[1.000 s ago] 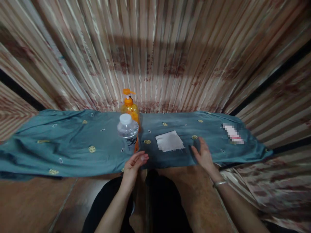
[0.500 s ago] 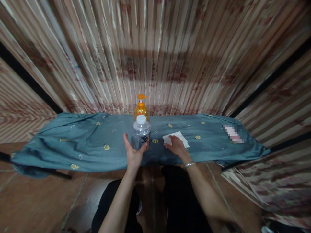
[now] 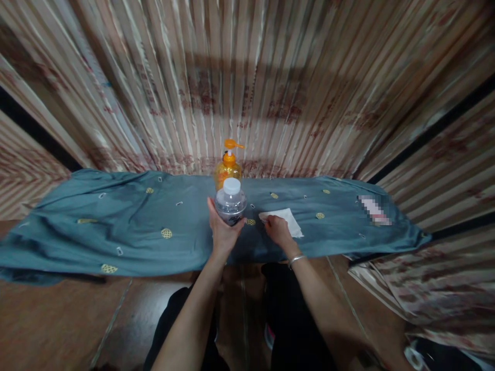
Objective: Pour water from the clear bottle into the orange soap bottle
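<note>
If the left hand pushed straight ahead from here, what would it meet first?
Beyond the clear bottle in the left hand, the orange pump bottle probably comes first; the gap between them is hard to judge.

The clear bottle [image 3: 231, 203], gripped by the left hand [image 3: 223, 236], and the orange pump bottle [image 3: 228, 172] just behind it block the middle of the covered table [image 3: 116, 221]. Only a narrow gap separates the clear bottle from the white cloth [image 3: 289, 219] and right hand [image 3: 277, 230]. 2 wider lanes open: left of both bottles, and between the white cloth and the pixelated item [image 3: 374, 210]. The curtain [image 3: 247, 77] walls off the back.
</note>
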Demonstrator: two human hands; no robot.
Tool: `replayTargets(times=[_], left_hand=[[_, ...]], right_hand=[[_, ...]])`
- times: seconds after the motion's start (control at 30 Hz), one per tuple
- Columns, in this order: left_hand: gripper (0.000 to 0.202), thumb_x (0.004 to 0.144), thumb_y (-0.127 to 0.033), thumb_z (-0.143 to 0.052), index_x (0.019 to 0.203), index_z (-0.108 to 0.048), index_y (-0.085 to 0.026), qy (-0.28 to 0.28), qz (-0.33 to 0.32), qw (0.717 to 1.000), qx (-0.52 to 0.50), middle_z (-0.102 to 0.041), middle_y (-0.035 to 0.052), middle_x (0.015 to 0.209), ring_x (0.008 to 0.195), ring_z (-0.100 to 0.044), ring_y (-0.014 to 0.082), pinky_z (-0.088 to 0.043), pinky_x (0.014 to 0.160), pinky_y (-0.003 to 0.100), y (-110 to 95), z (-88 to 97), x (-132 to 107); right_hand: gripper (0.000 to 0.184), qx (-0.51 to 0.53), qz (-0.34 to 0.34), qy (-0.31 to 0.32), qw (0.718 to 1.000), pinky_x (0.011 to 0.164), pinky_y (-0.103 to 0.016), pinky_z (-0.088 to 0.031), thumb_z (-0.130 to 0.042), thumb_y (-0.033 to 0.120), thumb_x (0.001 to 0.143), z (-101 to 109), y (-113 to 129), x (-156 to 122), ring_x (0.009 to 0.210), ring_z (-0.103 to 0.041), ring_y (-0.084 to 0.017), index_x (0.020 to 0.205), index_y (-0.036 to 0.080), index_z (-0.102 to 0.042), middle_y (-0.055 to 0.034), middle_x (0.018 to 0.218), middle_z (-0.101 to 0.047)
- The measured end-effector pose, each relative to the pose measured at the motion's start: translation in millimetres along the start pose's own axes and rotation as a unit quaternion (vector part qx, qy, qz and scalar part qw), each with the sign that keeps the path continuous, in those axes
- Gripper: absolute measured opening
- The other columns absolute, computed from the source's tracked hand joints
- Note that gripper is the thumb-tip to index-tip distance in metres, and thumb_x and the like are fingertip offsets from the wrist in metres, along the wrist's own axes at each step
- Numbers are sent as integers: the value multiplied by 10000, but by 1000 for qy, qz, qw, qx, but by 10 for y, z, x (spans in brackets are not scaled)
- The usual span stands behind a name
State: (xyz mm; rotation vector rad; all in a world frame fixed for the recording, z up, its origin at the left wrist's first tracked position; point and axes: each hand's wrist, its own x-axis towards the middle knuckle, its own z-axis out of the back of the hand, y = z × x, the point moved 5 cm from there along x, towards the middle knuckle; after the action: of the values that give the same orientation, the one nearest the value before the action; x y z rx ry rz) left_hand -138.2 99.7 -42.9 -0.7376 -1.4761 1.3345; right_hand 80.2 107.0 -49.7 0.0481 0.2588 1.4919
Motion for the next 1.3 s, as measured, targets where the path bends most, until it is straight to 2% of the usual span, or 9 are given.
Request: replayTargets(times=[0.07,0.1,0.23,0.37,0.47,0.57,0.83,1.17,1.3], left_hand=[[1380,617,-276,-1031,1754,-265,-113,0,4,1000,6,-452,327,1790,1685,-457,452,-313,1394,585,-12,15,1],[1364,619,-276,-1030,1751,-282,-133,0,3,1000,9,-463,314,1788,1678,-469,448,-315,1391,590,-25,29,2],[1375,598,-313,-1054,1746,-304,-204,9,-18,1000,12,-483,268,1791,1690,-452,434,-302,1393,587,-120,95,27],[1405,583,-363,-1071,1746,-295,-218,23,-27,999,-17,-566,257,1720,1622,-552,412,-394,1349,541,-206,129,88],[1374,591,-385,-1068,1730,-320,-215,31,-28,999,-10,-623,248,1664,1544,-629,416,-460,1300,554,-240,127,125],[1302,588,-410,-1060,1688,-391,-213,35,-19,999,5,-639,238,1646,1510,-656,427,-508,1261,545,-236,124,142],[1072,612,-416,-999,1536,-484,-248,35,-11,999,11,-708,164,1500,1366,-726,391,-577,1161,500,-228,103,163],[1056,604,-360,-1009,1529,-515,-231,12,-4,1000,11,-753,151,1398,1363,-739,397,-620,1111,483,-217,105,174],[1057,602,-380,-1004,1522,-502,-241,16,2,1000,0,-754,156,1389,1373,-733,412,-614,1121,497,-215,89,175]], right_hand=[[215,16,11,-21,1000,999,-356,-624,-679,199,1093,116,42,-58,1153,-828,-287,1244,133,-818,-178,1176,-868],[256,27,22,-36,999,982,-335,-617,-684,204,1087,206,69,-89,1154,-835,-284,1301,137,-807,-183,1209,-875],[407,72,83,-110,988,1014,-338,-604,-558,377,1180,715,272,-188,1171,-832,-253,1500,177,-711,-152,1351,-855],[505,113,264,-267,920,1015,-398,-592,-547,563,1173,1303,781,-303,1108,-808,-297,1362,148,-764,-174,1274,-861],[662,25,292,-290,911,973,-414,-565,-448,695,1168,1500,1153,-307,1118,-768,-345,1204,127,-787,-215,1151,-854],[761,-57,271,-236,932,832,-389,-531,-389,752,1157,1559,1384,-256,998,-762,-346,1075,114,-794,-233,986,-833],[671,-125,273,-137,944,833,-348,-520,-427,645,1200,1685,1501,-247,1057,-805,-315,1181,80,-789,-241,1145,-863],[611,-138,352,-137,916,888,-351,-540,-416,560,1224,1672,1531,-183,1079,-785,-287,1245,93,-810,-192,1160,-857],[581,-147,347,-129,917,861,-332,-530,-425,536,1226,1716,1529,-195,1044,-785,-270,1241,95,-805,-181,1143,-856]])
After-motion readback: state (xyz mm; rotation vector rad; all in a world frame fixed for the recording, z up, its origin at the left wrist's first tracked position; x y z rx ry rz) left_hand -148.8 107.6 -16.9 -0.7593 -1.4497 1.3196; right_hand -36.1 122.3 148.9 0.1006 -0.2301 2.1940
